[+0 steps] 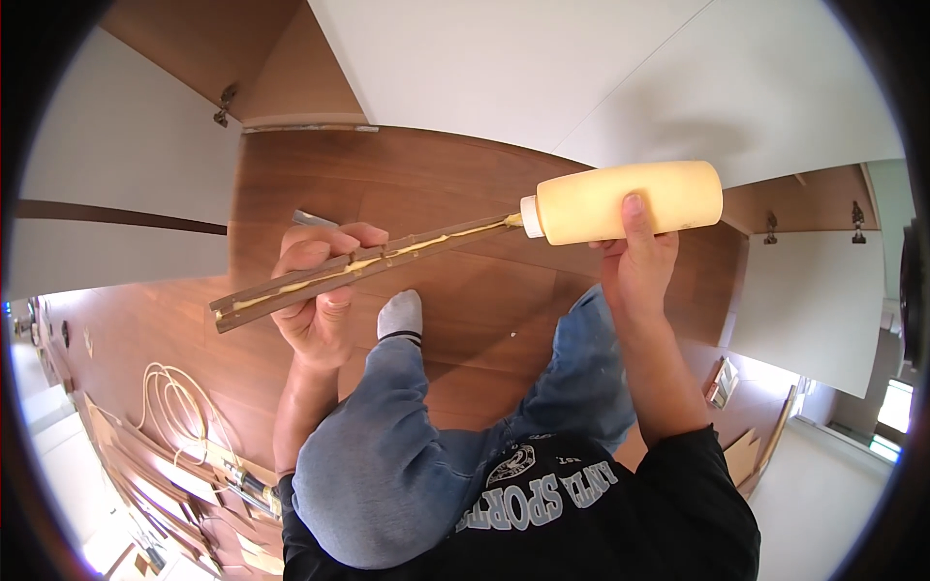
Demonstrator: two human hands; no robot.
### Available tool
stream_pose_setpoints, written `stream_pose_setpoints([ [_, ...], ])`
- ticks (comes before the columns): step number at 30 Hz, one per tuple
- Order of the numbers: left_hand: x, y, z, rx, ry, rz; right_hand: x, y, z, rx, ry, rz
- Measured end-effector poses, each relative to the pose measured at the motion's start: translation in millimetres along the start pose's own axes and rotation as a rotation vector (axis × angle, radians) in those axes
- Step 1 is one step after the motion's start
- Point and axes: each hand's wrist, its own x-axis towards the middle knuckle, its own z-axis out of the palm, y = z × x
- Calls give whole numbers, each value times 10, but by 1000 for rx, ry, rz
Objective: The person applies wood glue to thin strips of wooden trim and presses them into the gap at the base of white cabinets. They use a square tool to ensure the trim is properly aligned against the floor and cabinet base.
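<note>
Head view: the left hand (pixel 315 327) pinches a brown strip (pixel 426 247) between thumb and fingers; right of that grip, the right hand (pixel 641 271) clasps a yellow bottle (pixel 589 204), its nozzle (pixel 513 222) at the strip's right end, a yellow bead (pixel 363 264) running along it.

Bottle (pixel 673 194), 2 o'clock: smooth plastic, soft sheen. Cap (pixel 531 217) on it: white plastic. Strip (pixel 407 258), 9-to-10 o'clock: brown, grooved, wood-look; can't tell solid from laminate from where I'm standing. Yellow bead (pixel 363 264) along it: wet-looking, uneven. Floor (pixel 465 320), mid-dial: smooth wood-look boards, satin. Cabinet panel (pixel 601 82), 1 o'clock: smooth, matt white. Hinge (pixel 226 105), 10 o'clock: metal. Jeans (pixel 378 484), 7 o'clock: matt faded denim. T-shirt (pixel 668 504), 5 o'clock: matt black cloth.
</note>
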Motion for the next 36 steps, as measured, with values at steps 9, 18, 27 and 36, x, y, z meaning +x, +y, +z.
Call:
stream_pose_setpoints([
  [9,-31,46,-19,-61,35,-76,93,33,-397,-67,146,29],
  [18,-62,102,-127,-134,78,-123,197,40,-714,-158,182,65],
  [27,-47,140,-161,-36,136,-77,255,33,-868,-176,234,56],
  [36,-59,124,-63,-48,98,-183,305,-74,-895,-430,44,125],
])
